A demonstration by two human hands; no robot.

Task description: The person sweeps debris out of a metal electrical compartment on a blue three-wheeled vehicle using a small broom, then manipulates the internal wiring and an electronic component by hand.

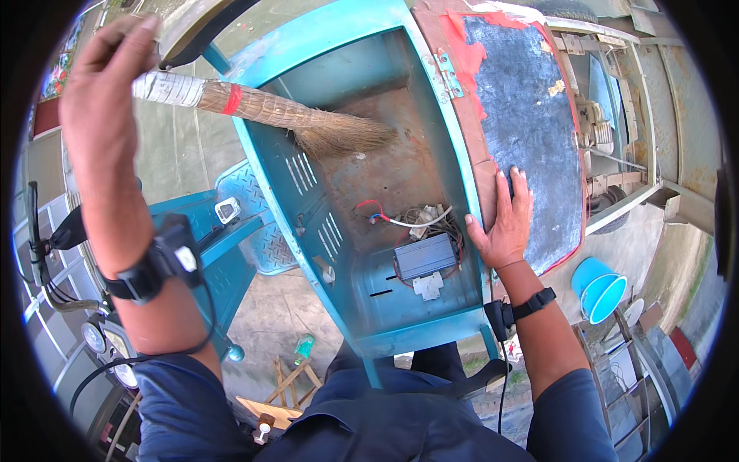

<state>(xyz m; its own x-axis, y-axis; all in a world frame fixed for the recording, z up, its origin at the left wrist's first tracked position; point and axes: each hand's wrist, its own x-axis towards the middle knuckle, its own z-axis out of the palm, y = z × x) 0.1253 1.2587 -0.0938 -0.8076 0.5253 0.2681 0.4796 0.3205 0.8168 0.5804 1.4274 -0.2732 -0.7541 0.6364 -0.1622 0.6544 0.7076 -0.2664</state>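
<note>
My left hand [100, 100], raised at the upper left and slightly blurred, is closed at the white-taped end of a straw broom [277, 115]; its fingers are bent, and the hand hides the handle's tip. The broom slants over the side of a turquoise metal box [262, 165], its bristles inside above the rusty floor. My right hand [504, 223] holds nothing; its fingers are spread on the box's hinged lid [531, 92], which is swung out to the right and has a worn dark face. In the box's near end lie a grey finned electrical unit [426, 256] and tangled wires [431, 219].
A light-blue bucket [599, 291] stands on the ground at the right, near a metal frame [654, 138]. On the left are a turquoise frame with a tread-plate step [269, 242] and handlebar cables [58, 296]. A green plastic bottle [305, 348] lies below the box.
</note>
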